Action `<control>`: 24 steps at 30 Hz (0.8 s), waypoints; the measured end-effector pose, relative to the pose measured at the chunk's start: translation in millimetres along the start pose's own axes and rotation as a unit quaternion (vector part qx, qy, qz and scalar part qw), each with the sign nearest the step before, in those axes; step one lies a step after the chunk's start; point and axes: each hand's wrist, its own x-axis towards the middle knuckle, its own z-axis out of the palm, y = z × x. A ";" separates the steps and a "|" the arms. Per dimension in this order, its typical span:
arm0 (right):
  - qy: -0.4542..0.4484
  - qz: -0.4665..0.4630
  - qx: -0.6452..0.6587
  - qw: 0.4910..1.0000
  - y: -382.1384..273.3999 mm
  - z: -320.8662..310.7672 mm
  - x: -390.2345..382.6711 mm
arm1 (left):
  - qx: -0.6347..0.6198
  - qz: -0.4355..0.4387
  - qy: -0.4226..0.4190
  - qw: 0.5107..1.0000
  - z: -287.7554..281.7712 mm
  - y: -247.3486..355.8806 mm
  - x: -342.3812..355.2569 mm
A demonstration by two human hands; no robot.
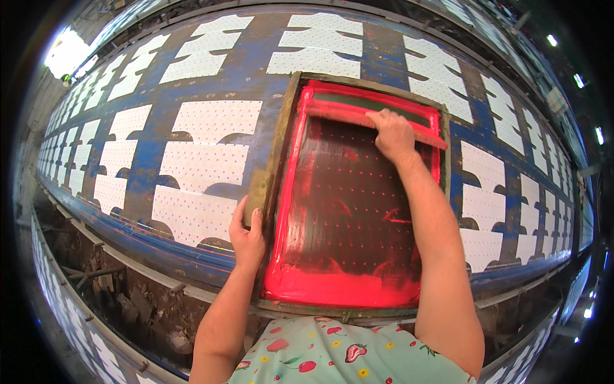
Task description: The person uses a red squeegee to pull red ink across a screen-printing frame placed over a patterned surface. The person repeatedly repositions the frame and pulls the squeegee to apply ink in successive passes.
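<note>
A wood-framed printing screen (345, 211) lies on the long blue table, its dark mesh dotted in rows and smeared with red ink. Thick red ink (339, 286) pools along the near end. At the far end my right hand (393, 133) is closed over a red-coated squeegee (345, 115), which spans most of the screen's width. My left hand (248, 233) grips the frame's left side rail (259, 192), thumb and fingers on either side of the wood. The cloth or paper beneath the screen is hidden.
White dotted cut pieces (204, 163) lie in rows along the blue table (137, 169), left, right and beyond the screen. A rail (128, 259) runs along the near edge. Rubble (137, 307) shows below it. More tables with white pieces stand in front and behind.
</note>
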 end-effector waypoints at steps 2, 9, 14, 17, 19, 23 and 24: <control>-0.063 0.040 0.020 0.997 19.5 1.8 29.1 | -0.005 -0.017 0.009 1.000 1.2 0.6 -1.7; -0.068 0.044 0.025 0.996 47.7 6.6 68.0 | 0.005 -0.012 0.007 1.000 0.0 -0.5 -2.6; -0.122 0.041 0.022 0.991 57.6 2.6 75.6 | -0.005 -0.022 0.007 1.000 0.4 0.2 -3.1; -0.173 0.036 0.014 0.984 53.5 -10.8 74.8 | -0.012 -0.019 0.013 1.000 0.8 -2.5 -3.1; -0.185 0.029 0.011 0.982 41.3 -21.0 62.1 | 0.003 -0.002 0.007 1.000 -1.0 -5.9 -1.0; -0.212 0.023 0.042 0.976 6.5 -46.4 14.5 | -0.015 0.024 -0.002 1.000 -2.5 -14.9 0.5; -0.213 0.013 0.020 0.977 -5.1 -52.1 -0.7 | -0.010 0.014 -0.006 1.000 -3.6 -17.0 1.5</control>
